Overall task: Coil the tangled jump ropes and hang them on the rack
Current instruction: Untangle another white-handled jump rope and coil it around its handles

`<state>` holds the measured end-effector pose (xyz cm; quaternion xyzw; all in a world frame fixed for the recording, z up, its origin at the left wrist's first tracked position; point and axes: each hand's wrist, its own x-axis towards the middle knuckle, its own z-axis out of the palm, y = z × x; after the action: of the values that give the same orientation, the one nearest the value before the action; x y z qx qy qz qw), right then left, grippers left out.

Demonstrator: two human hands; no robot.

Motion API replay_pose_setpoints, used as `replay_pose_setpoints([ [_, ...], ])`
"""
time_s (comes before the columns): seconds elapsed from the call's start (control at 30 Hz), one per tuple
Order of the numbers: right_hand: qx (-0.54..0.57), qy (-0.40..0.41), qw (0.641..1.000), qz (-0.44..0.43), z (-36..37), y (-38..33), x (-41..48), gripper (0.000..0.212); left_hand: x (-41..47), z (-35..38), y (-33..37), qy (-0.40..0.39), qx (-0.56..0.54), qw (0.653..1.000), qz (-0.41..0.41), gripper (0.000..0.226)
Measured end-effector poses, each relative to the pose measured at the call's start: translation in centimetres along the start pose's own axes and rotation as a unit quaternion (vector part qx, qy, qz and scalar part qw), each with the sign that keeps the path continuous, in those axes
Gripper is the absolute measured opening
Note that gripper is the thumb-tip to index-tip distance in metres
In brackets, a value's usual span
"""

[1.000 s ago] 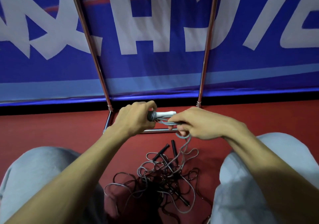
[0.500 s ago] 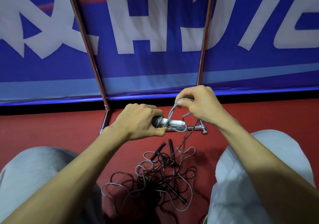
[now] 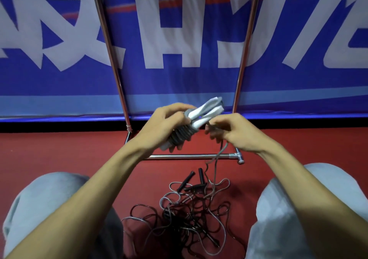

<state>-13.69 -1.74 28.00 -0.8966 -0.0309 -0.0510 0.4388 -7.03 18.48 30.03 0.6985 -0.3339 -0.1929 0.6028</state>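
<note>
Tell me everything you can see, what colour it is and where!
rope handles: two, white with dark grey ribbed ends, bundled in the left grip
grey cord: one, grey, from the right grip down to the tangle
tangled ropes: one pile, black and grey, on the floor between the knees
black handles: at least three, black, at the pile's far edge
rack: one, shiny metal, base bar on the floor, two uprights before the banner
banner: one, blue with white letters, behind the rack
floor: one, red, underneath everything
knees: two, light grey trousers, bottom corners
left grip: one hand, holds the handles
right grip: one hand, pinches the cord
</note>
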Motion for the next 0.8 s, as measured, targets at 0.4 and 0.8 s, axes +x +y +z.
replay_pose_setpoints([
  [0.4,0.077,-0.126,0.988,0.053,1.6,-2.2,-1.1,0.015,1.3,-0.6,-1.6,0.159,0.019,0.986,-0.052,0.015],
  [0.8,-0.170,-0.131,0.976,-0.016,0.9,-2.1,-1.7,0.019,1.7,-2.2,-4.0,0.199,0.424,0.883,-0.028,0.027],
])
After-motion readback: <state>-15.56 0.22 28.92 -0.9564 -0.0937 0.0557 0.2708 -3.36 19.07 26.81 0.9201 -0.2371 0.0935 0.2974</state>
